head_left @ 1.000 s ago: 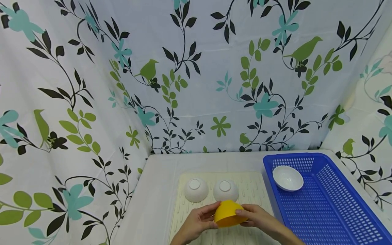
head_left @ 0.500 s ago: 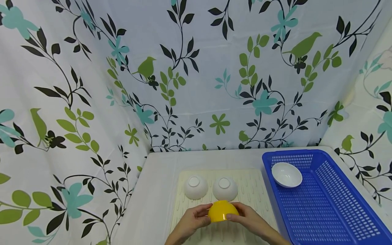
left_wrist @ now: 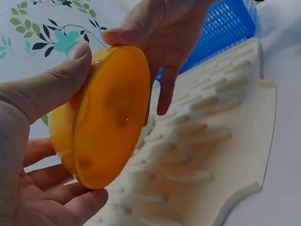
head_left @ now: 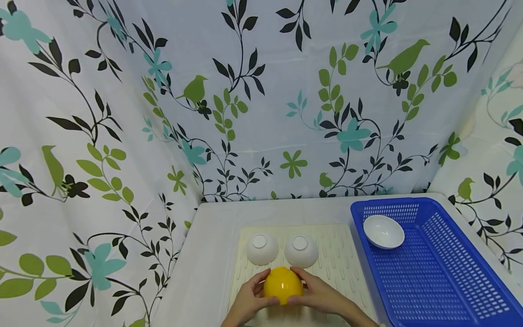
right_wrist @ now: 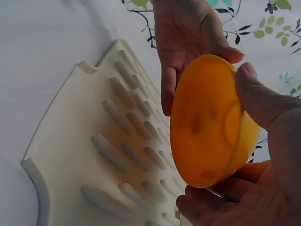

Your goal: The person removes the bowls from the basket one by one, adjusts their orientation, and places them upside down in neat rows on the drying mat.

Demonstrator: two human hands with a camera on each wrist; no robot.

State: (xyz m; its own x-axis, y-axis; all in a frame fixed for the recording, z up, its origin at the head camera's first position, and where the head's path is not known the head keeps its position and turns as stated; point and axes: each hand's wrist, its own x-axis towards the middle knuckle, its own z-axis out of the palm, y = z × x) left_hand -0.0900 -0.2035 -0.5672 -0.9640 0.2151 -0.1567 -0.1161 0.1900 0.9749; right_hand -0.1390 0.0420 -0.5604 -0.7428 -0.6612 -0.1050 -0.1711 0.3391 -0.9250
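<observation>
A yellow bowl [head_left: 283, 285] is held between both hands, bottom up, over the front part of the cream ridged drying mat [head_left: 341, 259]. My left hand [head_left: 252, 295] grips its left side, thumb at the near side and fingers beyond. On the right side my right hand [head_left: 318, 294] grips it in the same way. The wrist views look into the bowl's hollow [left_wrist: 113, 122], which faces down toward the mat's ridges. Just beyond the hands, two white bowls [head_left: 262, 249] stand upside down side by side on the mat.
A blue perforated basket [head_left: 429, 281] stands right of the mat, with one white bowl [head_left: 384, 232] upright in its far left corner. White cloth [head_left: 204, 272] covers the table. Patterned curtains [head_left: 261, 113] hang behind and at both sides.
Both hands have carried the yellow bowl leftward, from in front of the right white bowl to between the two. Its tilt has changed, with the outer side now turned more toward the head camera.
</observation>
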